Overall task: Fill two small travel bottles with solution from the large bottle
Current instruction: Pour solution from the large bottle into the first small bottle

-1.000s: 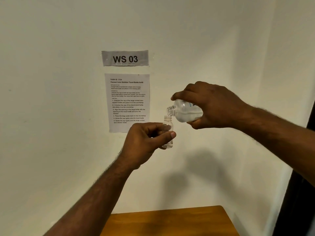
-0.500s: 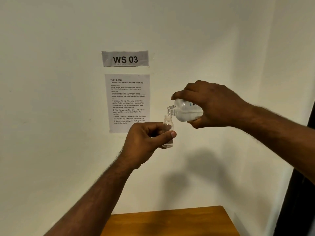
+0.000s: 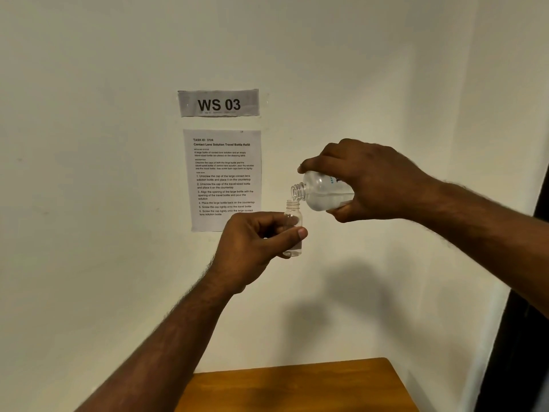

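— What is the biggest thing down there?
— The wooden desk (image 3: pixel 297 388), low by the wall.
— And up high?
— The right hand (image 3: pixel 374 179) grips the large bottle (image 3: pixel 322 191), tipped over sideways. Its mouth is just above the small travel bottle (image 3: pixel 292 226). The left hand (image 3: pixel 252 248) holds that one upright.

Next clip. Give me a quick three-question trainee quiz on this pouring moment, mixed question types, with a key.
1. True or false: the large bottle is tipped with its open mouth just above the small travel bottle.
2. Which hand holds the small travel bottle? A) left hand B) right hand C) neither
3. Fill in: the wall sign above the instruction sheet reads "WS ___".

Key: 1 true; 2 A; 3 03.
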`<state>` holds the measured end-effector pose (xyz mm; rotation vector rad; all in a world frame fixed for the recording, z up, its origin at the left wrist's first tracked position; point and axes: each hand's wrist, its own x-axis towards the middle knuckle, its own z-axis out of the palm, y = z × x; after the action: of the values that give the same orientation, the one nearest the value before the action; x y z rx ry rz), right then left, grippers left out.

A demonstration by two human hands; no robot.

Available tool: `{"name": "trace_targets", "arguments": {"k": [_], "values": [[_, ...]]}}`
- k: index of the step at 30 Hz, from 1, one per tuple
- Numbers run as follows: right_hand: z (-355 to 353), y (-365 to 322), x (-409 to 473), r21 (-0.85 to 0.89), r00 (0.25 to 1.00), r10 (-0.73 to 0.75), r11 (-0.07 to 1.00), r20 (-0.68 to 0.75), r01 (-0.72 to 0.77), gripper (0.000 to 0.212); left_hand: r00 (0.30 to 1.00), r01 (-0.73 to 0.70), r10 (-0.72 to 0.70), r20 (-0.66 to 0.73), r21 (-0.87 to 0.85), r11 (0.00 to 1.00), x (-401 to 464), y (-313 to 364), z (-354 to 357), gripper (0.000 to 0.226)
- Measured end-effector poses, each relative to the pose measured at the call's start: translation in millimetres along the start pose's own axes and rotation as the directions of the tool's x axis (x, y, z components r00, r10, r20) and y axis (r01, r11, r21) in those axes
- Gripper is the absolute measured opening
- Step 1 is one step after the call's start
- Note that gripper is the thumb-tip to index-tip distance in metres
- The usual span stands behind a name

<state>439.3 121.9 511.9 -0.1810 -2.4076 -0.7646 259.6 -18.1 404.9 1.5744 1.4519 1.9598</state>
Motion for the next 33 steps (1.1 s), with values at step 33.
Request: {"name": "trace_targets", "arguments": {"k": [33], "values": [[1.6, -3.2, 4.2, -0.01, 1.0, -0.019, 1.0, -0.015, 0.019, 0.073, 1.0, -0.001, 0.001, -0.008, 0.041, 0.999, -2.0, -2.2, -6.7, 0.02]]}}
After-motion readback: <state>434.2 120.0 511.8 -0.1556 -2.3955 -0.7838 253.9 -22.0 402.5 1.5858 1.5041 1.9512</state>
